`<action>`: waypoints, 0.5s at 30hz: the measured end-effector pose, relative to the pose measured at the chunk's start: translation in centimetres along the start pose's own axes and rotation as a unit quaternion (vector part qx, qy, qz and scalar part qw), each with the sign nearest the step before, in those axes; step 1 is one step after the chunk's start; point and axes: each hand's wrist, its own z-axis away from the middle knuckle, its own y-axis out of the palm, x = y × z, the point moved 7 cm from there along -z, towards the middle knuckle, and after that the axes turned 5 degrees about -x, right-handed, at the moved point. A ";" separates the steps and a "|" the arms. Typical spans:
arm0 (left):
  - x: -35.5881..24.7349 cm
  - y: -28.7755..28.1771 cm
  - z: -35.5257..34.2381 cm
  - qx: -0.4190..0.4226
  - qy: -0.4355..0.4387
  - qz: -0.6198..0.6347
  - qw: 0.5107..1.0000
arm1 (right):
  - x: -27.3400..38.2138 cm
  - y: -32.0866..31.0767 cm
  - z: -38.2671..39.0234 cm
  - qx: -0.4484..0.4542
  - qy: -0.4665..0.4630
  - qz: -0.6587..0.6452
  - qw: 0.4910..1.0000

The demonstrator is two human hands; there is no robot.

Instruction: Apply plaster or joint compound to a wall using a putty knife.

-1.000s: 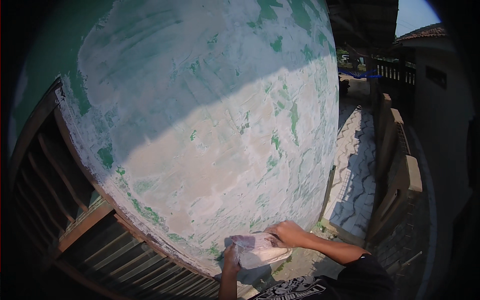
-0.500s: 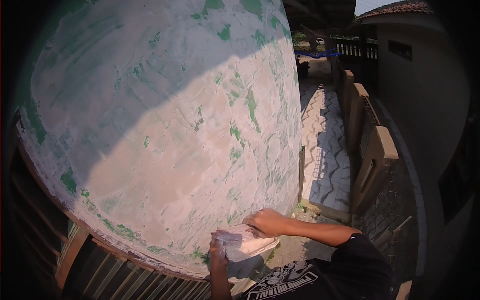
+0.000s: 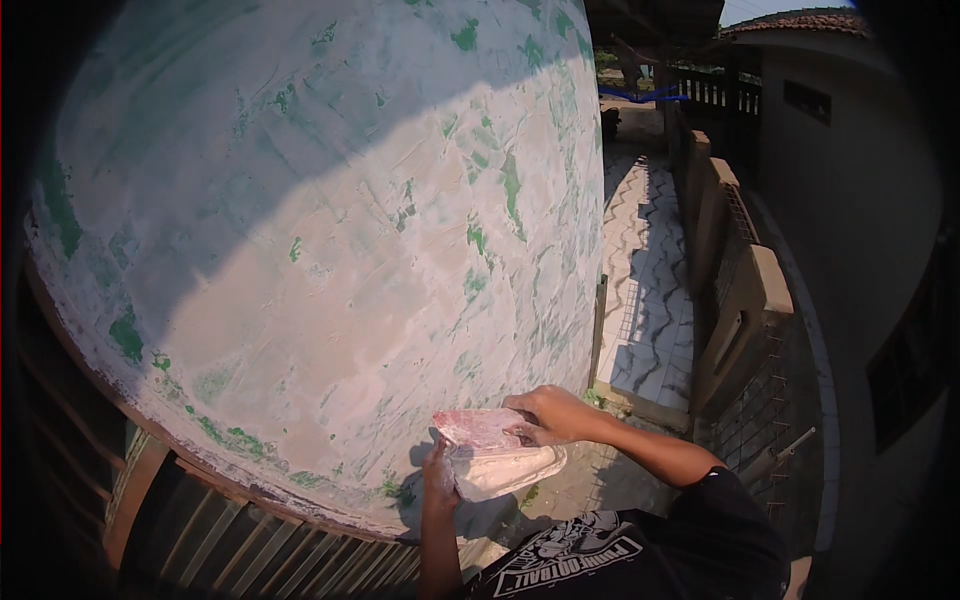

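Observation:
Low in the view, my left hand (image 3: 440, 472) is closed on the side of a shallow whitish container (image 3: 510, 474) smeared with pale filler. My right hand (image 3: 555, 414) grips a flat, reddish scraper (image 3: 475, 428) coated with white residue. The scraper lies across the upper side of the container, its broad face showing. Both hands are dusted white. Just beyond them rises a wall (image 3: 340, 300) patched with whitish filler, with green paint showing through in spots. Whether the scraper touches the container's rim, I cannot tell.
A slatted brown fence or grille (image 3: 250, 545) runs below the wall at lower left. To the right, a tiled walkway (image 3: 650, 300) leads away beside low concrete posts (image 3: 750, 290) with wire mesh. A grey building (image 3: 850, 200) stands at far right.
My right hand has risen slightly, and the scraper's reddish face now shows more fully above the container. The view has shifted a little; the left hand still holds the container.

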 end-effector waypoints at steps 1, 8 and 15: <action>-0.7 0.7 0.5 0.012 0.021 -0.021 0.999 | 0.1 -0.1 0.0 0.001 0.001 -0.007 1.000; -2.4 1.9 1.3 0.026 0.020 0.001 0.999 | -0.7 -1.5 -0.3 -0.023 0.118 -0.153 0.981; -3.5 1.0 2.4 0.036 0.034 0.005 0.999 | -3.7 0.2 0.6 -0.093 0.219 -0.394 0.888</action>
